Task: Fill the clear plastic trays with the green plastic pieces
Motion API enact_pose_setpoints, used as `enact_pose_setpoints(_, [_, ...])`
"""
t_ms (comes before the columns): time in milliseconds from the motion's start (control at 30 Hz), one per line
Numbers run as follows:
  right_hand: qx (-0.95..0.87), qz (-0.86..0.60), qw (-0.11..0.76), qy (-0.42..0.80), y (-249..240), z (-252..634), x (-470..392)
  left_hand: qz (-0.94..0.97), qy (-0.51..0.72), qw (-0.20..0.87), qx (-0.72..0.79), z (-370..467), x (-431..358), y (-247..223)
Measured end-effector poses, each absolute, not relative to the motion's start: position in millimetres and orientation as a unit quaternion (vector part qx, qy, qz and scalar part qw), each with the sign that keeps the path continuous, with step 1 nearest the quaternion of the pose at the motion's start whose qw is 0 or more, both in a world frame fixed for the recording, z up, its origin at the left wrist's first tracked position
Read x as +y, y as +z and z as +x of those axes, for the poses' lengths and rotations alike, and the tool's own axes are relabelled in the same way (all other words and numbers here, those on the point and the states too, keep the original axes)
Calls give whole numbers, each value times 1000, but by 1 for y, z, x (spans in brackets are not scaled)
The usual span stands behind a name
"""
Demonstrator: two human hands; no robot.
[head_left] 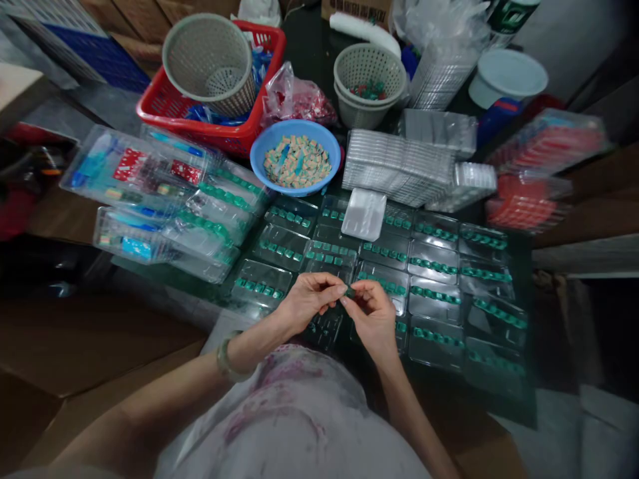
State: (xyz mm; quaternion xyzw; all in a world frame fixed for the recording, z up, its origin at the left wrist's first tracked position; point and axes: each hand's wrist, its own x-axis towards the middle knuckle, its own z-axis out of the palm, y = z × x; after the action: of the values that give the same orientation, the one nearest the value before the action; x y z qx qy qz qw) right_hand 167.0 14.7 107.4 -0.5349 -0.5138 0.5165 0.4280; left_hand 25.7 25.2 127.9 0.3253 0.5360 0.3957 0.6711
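My left hand [309,301] and my right hand [374,316] meet over the near part of the dark table. Between their fingertips is a small dark green piece [350,291], pinched from both sides; its exact kind is too small to make out. Around and beneath the hands lie clear plastic trays [433,307] in rows, many with a line of small green pieces [434,295] across them. A tray [324,329] just under my hands is partly hidden by them. One whitish tray [364,214] lies on top of others farther back.
Stacked clear trays [399,166] stand at the back right. A blue bowl [259,159] holds small beige-and-green blocks. Behind it are a red basket [234,140] and grey perforated baskets [369,116]. Filled packs [144,173] pile up on the left; red packs [529,199] sit at the right.
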Motion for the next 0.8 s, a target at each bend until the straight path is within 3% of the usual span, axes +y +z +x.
enact_pose_setpoints(233, [-387, -451, 405, 695, 112, 180, 16, 321, 411, 687, 506, 31, 27, 133])
enact_pose_setpoints(500, [-312, -440, 410, 736, 107, 191, 16, 376, 402, 679, 486, 38, 35, 127])
enact_pose_setpoints(800, [-237, -406, 426, 773, 107, 203, 16, 275, 326, 784, 452, 52, 39, 134])
